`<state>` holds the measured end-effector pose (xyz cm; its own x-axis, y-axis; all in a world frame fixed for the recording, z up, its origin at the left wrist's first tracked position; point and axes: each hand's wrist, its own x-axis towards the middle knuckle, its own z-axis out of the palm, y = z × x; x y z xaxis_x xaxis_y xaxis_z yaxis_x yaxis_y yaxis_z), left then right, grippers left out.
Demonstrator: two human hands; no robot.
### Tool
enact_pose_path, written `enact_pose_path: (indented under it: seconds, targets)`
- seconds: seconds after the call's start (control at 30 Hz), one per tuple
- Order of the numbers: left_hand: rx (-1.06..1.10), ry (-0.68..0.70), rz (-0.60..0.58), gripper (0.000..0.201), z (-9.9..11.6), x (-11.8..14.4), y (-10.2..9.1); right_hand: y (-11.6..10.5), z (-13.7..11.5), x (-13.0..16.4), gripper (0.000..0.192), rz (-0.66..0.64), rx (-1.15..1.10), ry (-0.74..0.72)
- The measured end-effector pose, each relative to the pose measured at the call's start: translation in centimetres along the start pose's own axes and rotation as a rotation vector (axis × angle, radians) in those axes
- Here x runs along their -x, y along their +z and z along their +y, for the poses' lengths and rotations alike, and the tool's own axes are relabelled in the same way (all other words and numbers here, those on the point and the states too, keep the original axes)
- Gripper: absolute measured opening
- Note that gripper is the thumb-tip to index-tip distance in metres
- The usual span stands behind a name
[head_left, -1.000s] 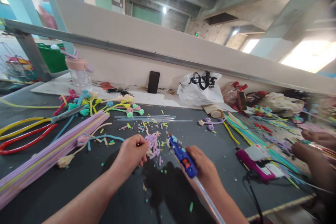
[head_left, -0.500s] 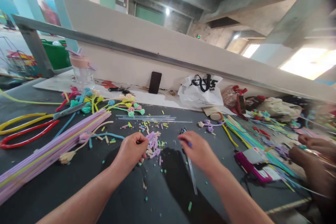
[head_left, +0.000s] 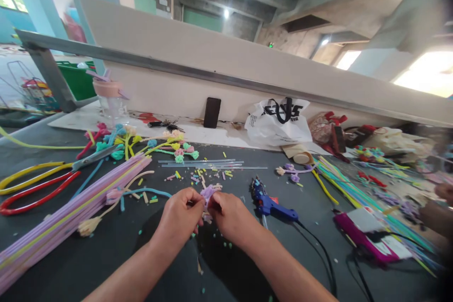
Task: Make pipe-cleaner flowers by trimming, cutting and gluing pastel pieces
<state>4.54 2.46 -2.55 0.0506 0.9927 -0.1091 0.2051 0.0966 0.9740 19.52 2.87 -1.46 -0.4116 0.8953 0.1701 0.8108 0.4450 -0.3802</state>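
My left hand (head_left: 180, 214) and my right hand (head_left: 229, 217) meet at the middle of the dark table, fingertips nearly touching. Both are closed in a pinch, and whatever lies between the fingers is hidden. Right behind the fingertips is a small heap of lilac fuzzy pipe-cleaner pieces (head_left: 211, 189), partly covered by my hands. To the right of my right hand a blue hot glue gun (head_left: 274, 206) lies on the table, a clear glue stick under it. Short yellow, green and lilac cuttings are scattered around.
Left lie a bundle of lilac pipe cleaners (head_left: 78, 214), scissors (head_left: 42, 174) and fuzzy flowers (head_left: 122, 144). Clear glue sticks (head_left: 208, 164), a phone (head_left: 212, 113) and a white bag (head_left: 278, 122) are behind. A magenta box (head_left: 364, 238) and another person's hand (head_left: 444, 193) are at right.
My right hand has let go of the glue gun and moved left to my left hand. The glue gun now lies in plain view. The camera has turned slightly left.
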Motion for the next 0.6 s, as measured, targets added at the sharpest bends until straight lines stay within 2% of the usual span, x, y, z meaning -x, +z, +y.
enact_pose_path:
  seconds: [0.17,0.27,0.33,0.47,0.6]
  targets:
    - [0.012,-0.015,0.009,0.014,0.3,0.2,0.0,0.9,-0.2,0.2,0.020,0.033,-0.229,0.005]
    - [-0.029,-0.032,0.032,0.014,0.2,0.2,0.0,0.6,0.4,0.4,0.022,0.023,-0.449,0.115]
    - [-0.060,-0.014,0.037,0.013,0.1,0.1,0.0,0.1,1.0,0.4,0.020,0.017,-0.499,0.200]
    - [-0.126,0.030,0.042,0.011,-0.2,0.2,0.1,-1.2,2.1,0.4,0.010,0.071,-0.351,0.269]
    - [-0.217,0.102,0.044,0.012,-0.5,0.4,0.2,-2.3,2.6,0.3,0.012,0.144,-0.194,0.198]
